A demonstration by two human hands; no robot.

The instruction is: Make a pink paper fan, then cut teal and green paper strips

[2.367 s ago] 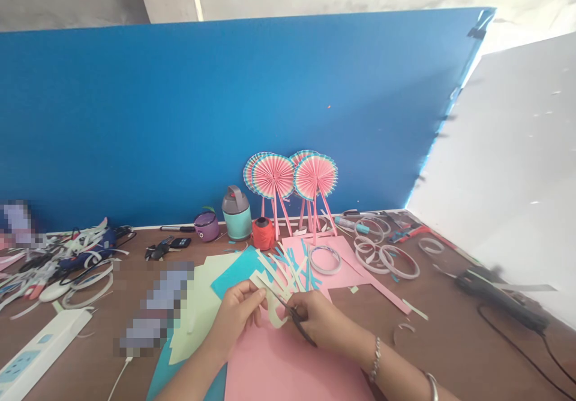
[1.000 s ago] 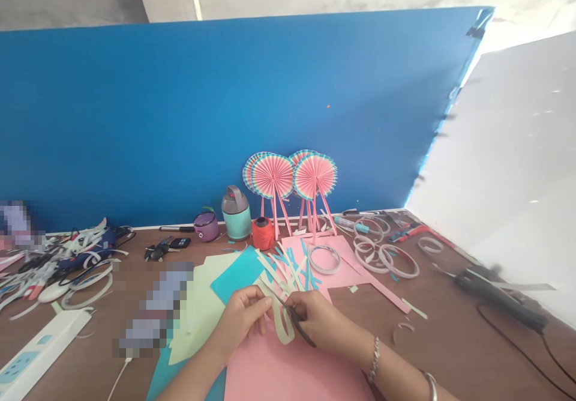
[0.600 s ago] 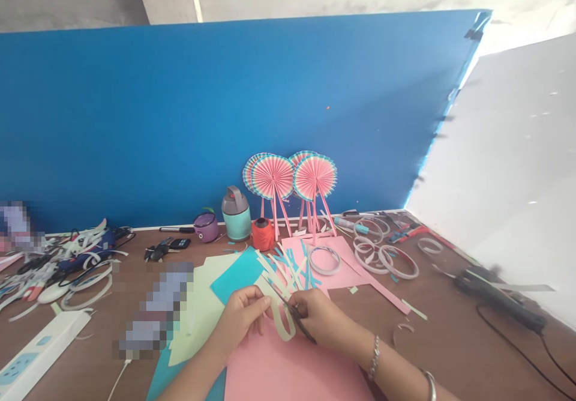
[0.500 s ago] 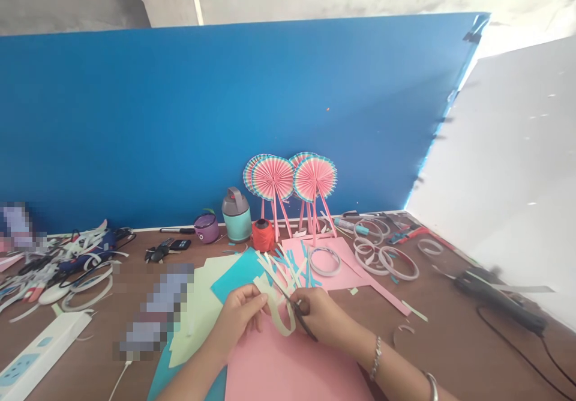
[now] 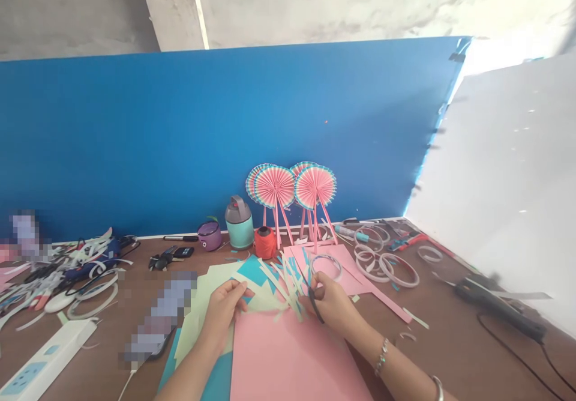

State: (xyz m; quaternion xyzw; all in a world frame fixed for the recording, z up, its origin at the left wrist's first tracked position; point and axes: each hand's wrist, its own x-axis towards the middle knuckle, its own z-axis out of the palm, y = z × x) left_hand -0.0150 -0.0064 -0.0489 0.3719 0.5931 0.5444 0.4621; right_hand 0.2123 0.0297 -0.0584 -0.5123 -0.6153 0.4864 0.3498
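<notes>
My left hand [image 5: 224, 302] pinches the edge of a pale yellow paper sheet [image 5: 262, 302] lying on the table. My right hand [image 5: 330, 301] is closed around small dark scissors [image 5: 314, 299] and hovers beside a pile of cut paper strips [image 5: 287, 277] in yellow, blue and pink. A large pink sheet [image 5: 292, 359] lies just in front of both hands. A teal sheet [image 5: 253, 269] shows behind the yellow one.
Pink pleated paper fans [image 5: 292, 188] lean on the blue board [image 5: 180, 143]. An orange thread spool [image 5: 265, 242], teal cup [image 5: 239, 223] and purple pot [image 5: 209, 235] stand behind. Tape rings [image 5: 382, 257] lie right, a glue gun [image 5: 495, 299] far right, a power strip [image 5: 45, 359] left.
The curved yellow strip that my left hand held up is gone from it; that hand now rests on the yellow sheet. My right hand moved away with the scissors. The view tilted up.
</notes>
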